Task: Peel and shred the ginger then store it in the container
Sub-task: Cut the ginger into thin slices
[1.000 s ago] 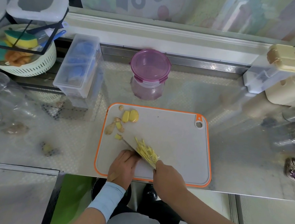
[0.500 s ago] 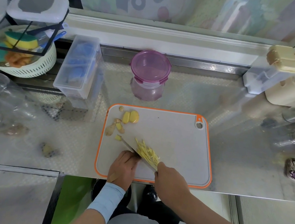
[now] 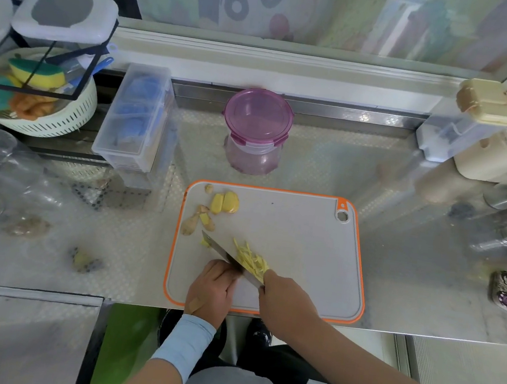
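At the near edge of the cutting board (image 3: 303,245): left hand (image 3: 213,289), fingers curled together against the knife (image 3: 222,252), grip hidden; right hand (image 3: 288,301) wrapped round its handle; ginger shreds (image 3: 251,260) just right; container (image 3: 256,134) beyond.

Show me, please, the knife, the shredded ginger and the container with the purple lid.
knife (image 3: 221,250): head view, middle of the blade.
shredded ginger (image 3: 251,258): head view, centre of the yellow pile.
container (image 3: 257,117): head view, centre of its purple lid.

Open room over cutting board (image 3: 303,245) right half, ginger pieces (image 3: 223,202) crowd left, container (image 3: 257,122) behind
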A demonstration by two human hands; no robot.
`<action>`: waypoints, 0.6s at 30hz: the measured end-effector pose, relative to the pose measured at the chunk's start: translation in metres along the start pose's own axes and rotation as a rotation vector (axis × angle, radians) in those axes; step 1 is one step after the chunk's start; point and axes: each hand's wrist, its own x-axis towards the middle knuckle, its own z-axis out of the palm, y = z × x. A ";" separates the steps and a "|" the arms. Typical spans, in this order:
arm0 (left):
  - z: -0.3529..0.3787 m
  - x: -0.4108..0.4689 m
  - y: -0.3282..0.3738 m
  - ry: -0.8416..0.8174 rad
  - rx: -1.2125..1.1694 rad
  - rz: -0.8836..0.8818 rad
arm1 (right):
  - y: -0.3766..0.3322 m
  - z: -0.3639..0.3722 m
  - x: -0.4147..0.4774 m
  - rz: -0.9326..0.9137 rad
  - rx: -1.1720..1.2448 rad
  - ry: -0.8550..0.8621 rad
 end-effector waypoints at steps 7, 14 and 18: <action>0.002 0.000 -0.002 -0.003 0.001 0.009 | 0.005 0.006 -0.002 0.004 -0.050 -0.002; 0.003 -0.001 -0.003 -0.023 0.012 0.014 | -0.006 0.005 0.011 0.010 -0.056 -0.018; 0.004 -0.002 -0.003 0.003 0.018 0.007 | -0.001 0.003 0.004 -0.007 -0.037 0.004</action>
